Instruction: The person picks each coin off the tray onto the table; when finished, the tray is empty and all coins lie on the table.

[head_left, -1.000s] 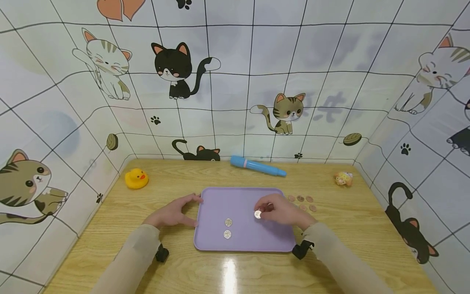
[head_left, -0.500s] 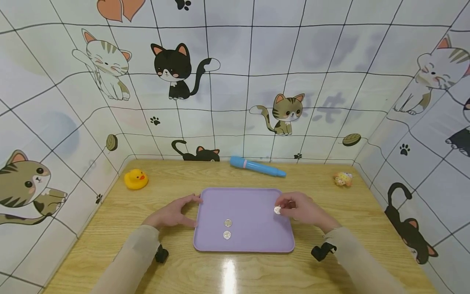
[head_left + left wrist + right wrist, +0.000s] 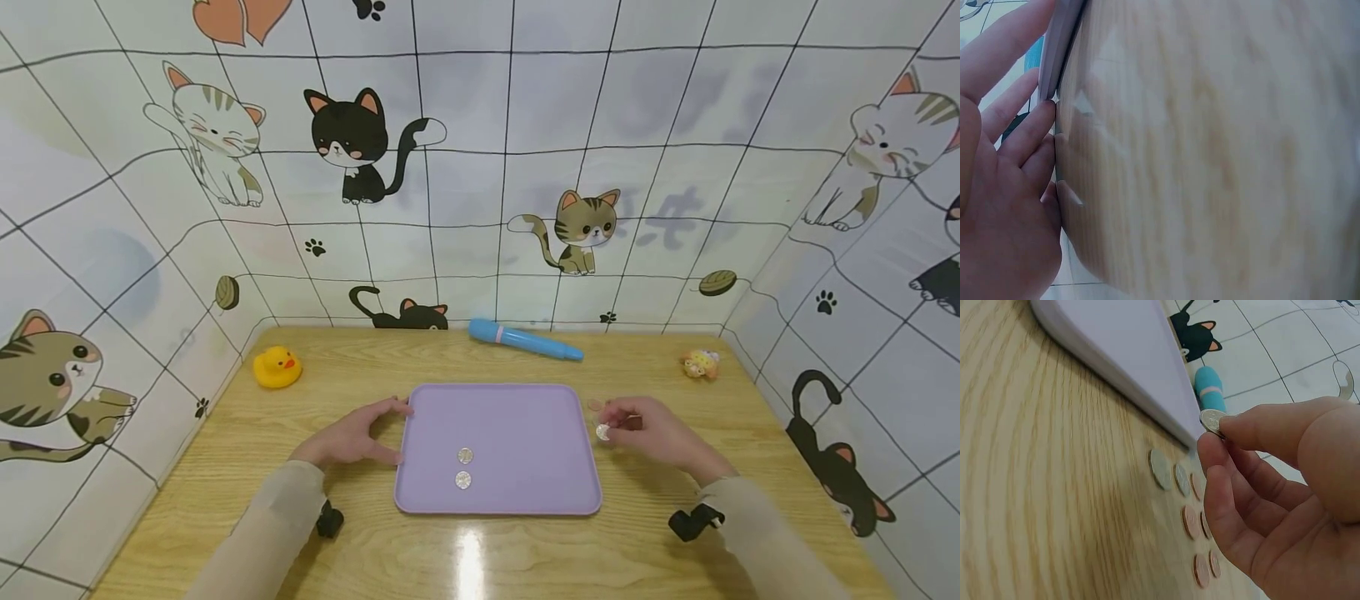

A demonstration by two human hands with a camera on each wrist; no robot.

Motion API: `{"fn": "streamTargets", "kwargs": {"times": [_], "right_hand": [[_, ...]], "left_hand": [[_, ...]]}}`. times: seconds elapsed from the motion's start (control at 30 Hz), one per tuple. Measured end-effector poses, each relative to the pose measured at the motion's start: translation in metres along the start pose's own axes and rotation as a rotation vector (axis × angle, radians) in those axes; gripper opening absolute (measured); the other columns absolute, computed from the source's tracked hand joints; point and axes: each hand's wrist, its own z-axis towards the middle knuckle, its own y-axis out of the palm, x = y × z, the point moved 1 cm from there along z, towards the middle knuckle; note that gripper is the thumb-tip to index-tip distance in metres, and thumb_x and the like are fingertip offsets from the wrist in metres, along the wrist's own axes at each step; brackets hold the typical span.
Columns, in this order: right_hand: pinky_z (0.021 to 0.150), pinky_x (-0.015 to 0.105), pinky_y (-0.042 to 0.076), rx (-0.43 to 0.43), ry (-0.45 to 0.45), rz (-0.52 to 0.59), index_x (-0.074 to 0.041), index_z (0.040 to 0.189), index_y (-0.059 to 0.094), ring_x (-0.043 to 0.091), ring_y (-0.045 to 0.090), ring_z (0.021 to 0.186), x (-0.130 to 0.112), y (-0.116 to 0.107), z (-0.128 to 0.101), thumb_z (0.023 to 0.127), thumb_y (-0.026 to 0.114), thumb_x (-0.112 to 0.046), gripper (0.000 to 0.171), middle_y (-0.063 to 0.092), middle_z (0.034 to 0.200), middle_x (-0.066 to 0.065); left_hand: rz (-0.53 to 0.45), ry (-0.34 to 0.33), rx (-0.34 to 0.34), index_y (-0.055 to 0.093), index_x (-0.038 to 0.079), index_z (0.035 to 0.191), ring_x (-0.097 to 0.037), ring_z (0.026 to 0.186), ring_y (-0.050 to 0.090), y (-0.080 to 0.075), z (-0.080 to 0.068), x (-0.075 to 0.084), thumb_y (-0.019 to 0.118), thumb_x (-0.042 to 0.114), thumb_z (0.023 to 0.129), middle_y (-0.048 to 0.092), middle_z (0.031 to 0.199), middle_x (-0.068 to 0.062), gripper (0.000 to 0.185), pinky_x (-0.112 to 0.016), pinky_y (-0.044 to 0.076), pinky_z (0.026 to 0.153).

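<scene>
My right hand [image 3: 654,432] pinches a silver coin [image 3: 1212,420] between thumb and fingertips, just off the right edge of the purple tray [image 3: 517,425]. Below that hand, in the right wrist view, two silver coins [image 3: 1159,469] and several copper coins [image 3: 1190,522] lie on the table; in the head view the hand covers most of them. Two more silver coins [image 3: 464,480] lie on the tray, left of its middle, one behind the other. My left hand [image 3: 352,435] rests at the tray's left edge, thumb and fingers spread and touching the rim.
A blue marker-like stick [image 3: 525,340] lies behind the tray, along the back of the wooden table [image 3: 360,542]. The yellow rubber duck [image 3: 277,367] sits back left, and a small yellow-and-pink figurine [image 3: 701,364] back right. Cat-printed cloth walls [image 3: 480,183] enclose the back and sides.
The right hand has carried the silver coin rightward, from above the tray to beyond its right edge. Left hand, tray and the two coins on it stay put.
</scene>
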Motion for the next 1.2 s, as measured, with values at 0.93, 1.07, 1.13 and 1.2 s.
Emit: {"fn": "streamTargets", "kwargs": {"times": [0.93,1.07,1.13,1.2], "right_hand": [[0.065,0.023,0.048,0.074,0.040,-0.290,-0.014,0.095,0.070,0.006,0.055,0.075,0.023,0.001,-0.016,0.094,0.078,-0.010,0.010,0.065,0.085,-0.006],[0.065,0.023,0.048,0.078,0.047,-0.304,-0.012,0.095,0.069,0.006,0.055,0.075,0.022,0.003,-0.017,0.094,0.078,-0.008,0.010,0.065,0.084,-0.006],[0.065,0.023,0.048,0.080,0.052,-0.302,-0.012,0.095,0.069,0.008,0.055,0.075,0.022,0.003,-0.017,0.094,0.078,-0.007,0.009,0.065,0.084,-0.005],[0.065,0.023,0.047,0.079,0.054,-0.303,-0.011,0.095,0.069,0.008,0.055,0.075,0.021,0.004,-0.017,0.094,0.077,-0.007,0.009,0.065,0.084,-0.005]], "left_hand": [[-0.015,-0.021,0.001,0.059,0.030,0.141,-0.040,0.161,0.014,-0.001,0.002,-0.005,0.094,0.033,0.078,0.027,0.173,-0.010,0.072,-0.068,0.007,0.127],[-0.019,-0.014,-0.003,0.059,0.030,0.141,-0.041,0.161,0.013,-0.001,0.003,-0.006,0.094,0.033,0.078,0.026,0.173,-0.010,0.073,-0.069,0.008,0.127],[-0.013,-0.010,-0.005,0.059,0.030,0.142,-0.042,0.161,0.014,-0.001,0.003,-0.006,0.094,0.033,0.078,0.026,0.173,-0.011,0.073,-0.068,0.008,0.127],[-0.007,-0.005,-0.006,0.058,0.028,0.143,-0.042,0.160,0.014,-0.001,0.002,-0.005,0.094,0.033,0.079,0.026,0.173,-0.012,0.073,-0.069,0.009,0.127]]}}
